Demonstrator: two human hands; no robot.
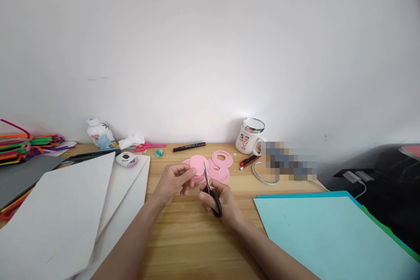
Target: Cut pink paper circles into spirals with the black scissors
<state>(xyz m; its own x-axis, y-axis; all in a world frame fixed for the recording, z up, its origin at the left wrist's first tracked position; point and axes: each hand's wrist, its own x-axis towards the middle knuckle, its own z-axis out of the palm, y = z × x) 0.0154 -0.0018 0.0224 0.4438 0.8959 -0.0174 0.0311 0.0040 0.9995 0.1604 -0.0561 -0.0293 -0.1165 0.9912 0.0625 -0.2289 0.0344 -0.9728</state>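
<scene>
My left hand (177,180) pinches a round pink paper piece (197,164) by its lower edge, between thumb and fingers. A pair of scissors (214,199) with black handles sits in my right hand (221,201), the narrow blades pointing up beside the paper's right edge. Whether the blades touch the paper I cannot tell. Behind both hands lie pink paper cutouts (223,170) with round holes, partly covered by the held piece and my fingers.
A black marker (189,147) and a white mug (248,140) stand near the wall. White sheets (68,210) and a correction-tape-like dispenser (126,159) lie left, with pipe cleaners (29,146) and a white bottle (100,133) beyond. Light blue sheets (321,232) cover the right.
</scene>
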